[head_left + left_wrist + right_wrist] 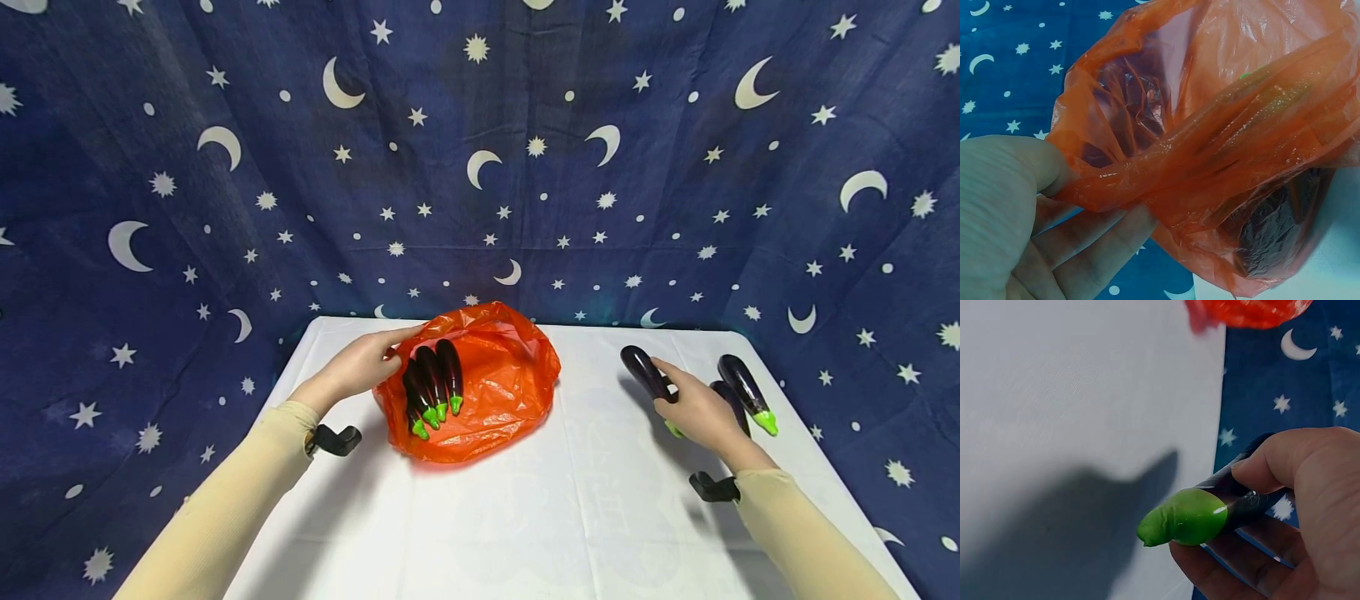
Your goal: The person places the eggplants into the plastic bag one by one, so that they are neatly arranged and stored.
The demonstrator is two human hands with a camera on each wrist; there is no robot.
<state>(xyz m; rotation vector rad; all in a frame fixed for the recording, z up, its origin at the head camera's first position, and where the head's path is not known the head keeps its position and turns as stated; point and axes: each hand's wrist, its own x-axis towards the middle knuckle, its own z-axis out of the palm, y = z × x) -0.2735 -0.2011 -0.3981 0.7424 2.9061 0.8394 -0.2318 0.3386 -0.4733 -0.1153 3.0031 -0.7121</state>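
Orange-red plastic forms the bag (506,392), which rests on the white-covered counter (525,533), left of centre and near its far edge, with its mouth spread open. Four eggplants (433,382) lie side by side inside, along the left wall of the bag; their bodies are dark purple and glossy, and their green caps point toward the near side. The left hand (363,362) grips the left part of the rim: in the left wrist view, the thumb is on one face of the film and the fingers are behind it. Dark eggplant bodies show through the translucent film in the same view. The right hand (705,412) is closed around a held eggplant (643,371), to the right of the bag and well apart from it. This item is clear of the counter; in the right wrist view its green cap projects beyond the fingers, and a shadow falls on the white cloth. An outer eggplant (741,385) lies on the counter near the right edge, cap toward the near side. Just beside it, an inner eggplant (731,400) is partly hidden by the right hand. Dark blue fabric (480,100) printed with pale moons and stars hangs behind the counter.
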